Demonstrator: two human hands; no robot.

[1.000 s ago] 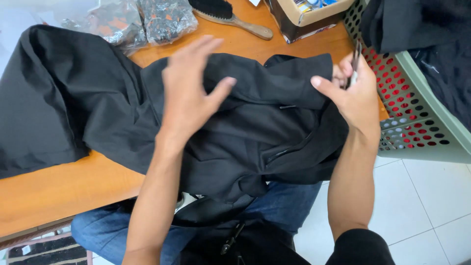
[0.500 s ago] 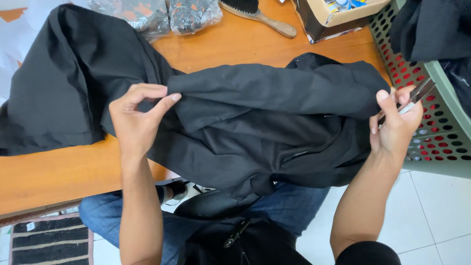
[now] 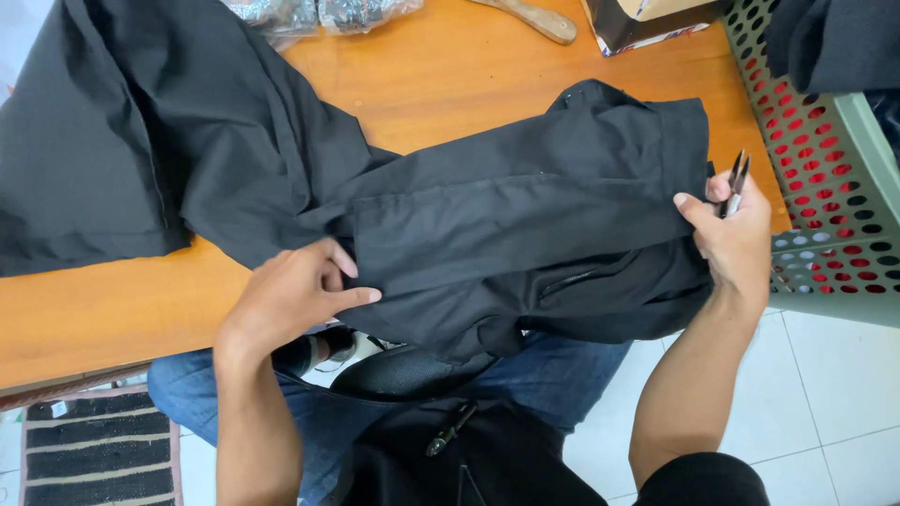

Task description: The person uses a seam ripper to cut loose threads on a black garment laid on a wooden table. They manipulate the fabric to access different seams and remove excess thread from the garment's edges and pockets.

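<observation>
**Both hands on a black garment**

Head view: the black garment (image 3: 487, 215) lies across the wooden table (image 3: 469, 75). The left hand (image 3: 291, 295) pinches its folded edge. The right hand (image 3: 736, 244) grips the other end, also clutching small snips (image 3: 736, 183), beside a perforated basket (image 3: 825, 187).

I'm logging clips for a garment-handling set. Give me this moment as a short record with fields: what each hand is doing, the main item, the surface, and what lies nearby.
left hand: left hand pinches a folded edge of the black garment
right hand: right hand grips the garment's other end and holds small metal snips
main item: black garment, partly folded, spread across the table and hanging over its near edge
surface: wooden table
nearby: perforated plastic basket at the right; wooden brush and cardboard box at the far edge
</observation>
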